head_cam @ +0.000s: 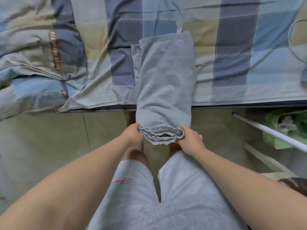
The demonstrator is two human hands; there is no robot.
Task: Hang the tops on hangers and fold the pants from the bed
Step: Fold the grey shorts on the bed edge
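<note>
The grey pants (166, 77) are laid lengthwise across the bed (232, 63), folded leg upon leg. Their far end rests flat on the checked sheet, and their near end is carried out past the bed's front edge (99, 109) and held above the floor (41, 138). The elastic waistband (162, 136) is gripped at both corners: the left hand (132, 134) is curled round its left end and the right hand (189, 140) round its right end, fingers closed on the gathered cloth (the band lies bunched between them, not pulled taut).

Left of the pants a rumpled quilt (33, 47) is heaped on the bed and spills over the front edge. To their right a broad flat run of sheet is seen, with a thin cord (292, 39) looped at the far right. Below the edge, a wide stretch of tiled floor is seen left of the person's legs, which are clothed in pale shorts (132, 196). On the right the room is narrowed by a white rod (269, 131) slanting out from beneath the bed edge.

Behind the rod a green bag (270, 121) is seen. Its contents are blurred, and only pale and green shapes can be made out.
</note>
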